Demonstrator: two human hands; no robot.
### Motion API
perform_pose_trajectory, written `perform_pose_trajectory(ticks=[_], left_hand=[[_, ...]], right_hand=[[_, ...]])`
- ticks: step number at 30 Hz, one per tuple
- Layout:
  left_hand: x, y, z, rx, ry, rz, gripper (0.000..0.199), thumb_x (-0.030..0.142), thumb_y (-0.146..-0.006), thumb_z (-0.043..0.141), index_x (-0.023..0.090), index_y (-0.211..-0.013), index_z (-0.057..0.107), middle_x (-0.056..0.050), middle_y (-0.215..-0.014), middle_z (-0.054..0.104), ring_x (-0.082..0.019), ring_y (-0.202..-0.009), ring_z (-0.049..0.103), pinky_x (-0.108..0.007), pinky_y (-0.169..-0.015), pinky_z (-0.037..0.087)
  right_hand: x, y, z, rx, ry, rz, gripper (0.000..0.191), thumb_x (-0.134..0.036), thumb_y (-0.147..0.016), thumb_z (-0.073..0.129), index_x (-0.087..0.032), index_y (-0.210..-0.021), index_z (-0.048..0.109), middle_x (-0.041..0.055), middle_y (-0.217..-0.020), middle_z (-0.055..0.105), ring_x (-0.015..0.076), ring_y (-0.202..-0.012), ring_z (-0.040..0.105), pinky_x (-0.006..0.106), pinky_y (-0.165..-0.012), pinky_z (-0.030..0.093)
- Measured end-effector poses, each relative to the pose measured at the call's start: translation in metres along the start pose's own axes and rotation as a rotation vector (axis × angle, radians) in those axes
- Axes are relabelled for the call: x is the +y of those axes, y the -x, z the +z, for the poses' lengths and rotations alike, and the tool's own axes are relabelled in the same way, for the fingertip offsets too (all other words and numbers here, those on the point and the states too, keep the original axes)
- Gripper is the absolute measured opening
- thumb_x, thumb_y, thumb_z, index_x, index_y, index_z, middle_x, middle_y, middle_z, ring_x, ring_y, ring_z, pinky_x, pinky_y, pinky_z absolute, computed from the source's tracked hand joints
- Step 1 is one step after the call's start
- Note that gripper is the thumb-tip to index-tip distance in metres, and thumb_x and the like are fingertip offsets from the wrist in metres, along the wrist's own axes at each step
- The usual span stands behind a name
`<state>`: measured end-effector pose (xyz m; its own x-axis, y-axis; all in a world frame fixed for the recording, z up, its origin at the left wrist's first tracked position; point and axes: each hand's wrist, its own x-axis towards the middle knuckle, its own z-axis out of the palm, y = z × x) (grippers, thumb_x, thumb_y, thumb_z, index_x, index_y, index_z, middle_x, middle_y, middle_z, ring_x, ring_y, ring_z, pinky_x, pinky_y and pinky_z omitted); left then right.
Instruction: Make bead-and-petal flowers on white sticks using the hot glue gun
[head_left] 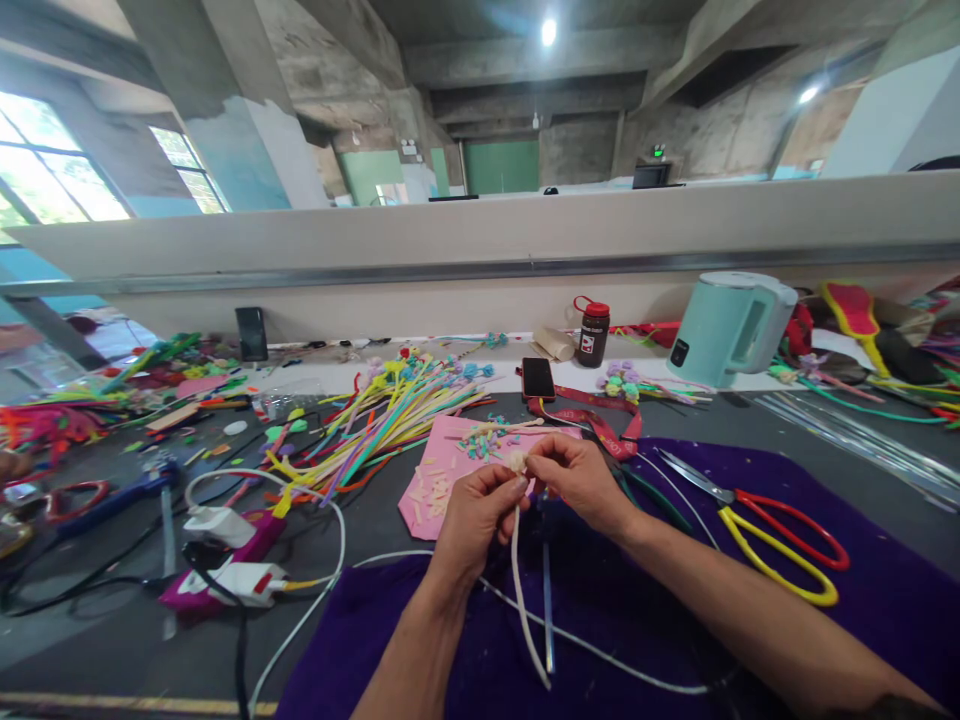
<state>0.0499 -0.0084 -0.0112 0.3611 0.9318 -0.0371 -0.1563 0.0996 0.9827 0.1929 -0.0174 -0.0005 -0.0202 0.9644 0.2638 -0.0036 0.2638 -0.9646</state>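
Observation:
Close together over the purple cloth, my two hands work on a cream pipe-cleaner flower (517,461). My left hand (478,508) pinches it from the left, just at the top of its long cream stem (520,590), which hangs down in a curve. From the right, the thumb and forefinger of my right hand (579,478) are closed on the flower head. Fingers partly cover the small head. Behind them lies a pink sheet (411,512) with short cream pieces (431,490) and small teal and purple pieces (489,440). A clear rod (549,610) lies below my hands.
Scissors (739,500) with red and yellow handles lie right on the purple cloth (877,590). Pipe cleaners (390,425) are heaped behind. A phone (538,378), bottle (592,338) and kettle (727,330) stand further back. Left are a power strip (262,540), white cable (341,550) and blue-handled tool (120,503).

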Motion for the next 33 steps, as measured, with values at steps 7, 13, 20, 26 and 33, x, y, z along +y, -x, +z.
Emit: perform_pose_trajectory(ticks=[7, 13, 20, 26, 33], left_hand=[[0.000, 0.000, -0.001, 0.004, 0.028, 0.021, 0.020, 0.032, -0.067, 0.064, 0.013, -0.066, 0.058, 0.002, -0.054, 0.059, -0.002, -0.031, 0.040, -0.015, -0.031, 0.027], [0.007, 0.000, -0.008, 0.001, 0.231, -0.047, 0.019, 0.030, -0.067, 0.065, 0.013, -0.072, 0.061, 0.002, -0.056, 0.059, -0.001, -0.031, 0.038, -0.013, -0.030, 0.024], [0.008, 0.000, -0.015, -0.012, 0.490, -0.101, 0.019, 0.028, -0.064, 0.067, 0.012, -0.073, 0.062, 0.001, -0.060, 0.057, 0.000, -0.039, 0.041, -0.011, -0.032, 0.025], [0.004, 0.001, -0.012, 0.057, 0.346, -0.065, 0.025, 0.033, -0.061, 0.068, 0.013, -0.075, 0.065, 0.003, -0.053, 0.051, -0.003, -0.039, 0.038, -0.014, -0.033, 0.022], [0.003, 0.004, -0.007, 0.011, 0.224, -0.025, 0.027, 0.035, -0.062, 0.068, 0.013, -0.078, 0.067, 0.004, -0.049, 0.047, -0.003, -0.040, 0.034, -0.017, -0.038, 0.020]], right_hand=[[-0.005, 0.001, -0.003, -0.014, 0.024, -0.003, 0.019, -0.031, -0.076, 0.055, -0.015, -0.070, 0.063, -0.0014, -0.054, 0.057, 0.0089, -0.046, 0.052, 0.018, -0.041, 0.037], [-0.018, 0.004, -0.005, 0.014, 0.010, -0.036, 0.026, -0.038, -0.080, 0.051, -0.016, -0.083, 0.065, 0.0038, -0.072, 0.064, 0.0099, -0.049, 0.054, 0.019, -0.040, 0.037], [-0.013, 0.011, 0.003, -0.174, 0.034, 0.048, 0.024, -0.033, -0.079, 0.052, -0.015, -0.068, 0.062, -0.0003, -0.058, 0.060, 0.0081, -0.043, 0.051, 0.018, -0.039, 0.034], [-0.007, 0.023, 0.018, -0.303, -0.004, 0.157, 0.019, -0.033, -0.076, 0.054, -0.016, -0.070, 0.061, -0.0032, -0.057, 0.058, 0.0072, -0.040, 0.050, 0.016, -0.036, 0.031], [0.000, 0.023, 0.018, -0.276, 0.042, 0.096, 0.020, -0.029, -0.076, 0.054, -0.016, -0.061, 0.056, -0.0049, -0.045, 0.050, 0.0070, -0.038, 0.045, 0.017, -0.038, 0.031]])
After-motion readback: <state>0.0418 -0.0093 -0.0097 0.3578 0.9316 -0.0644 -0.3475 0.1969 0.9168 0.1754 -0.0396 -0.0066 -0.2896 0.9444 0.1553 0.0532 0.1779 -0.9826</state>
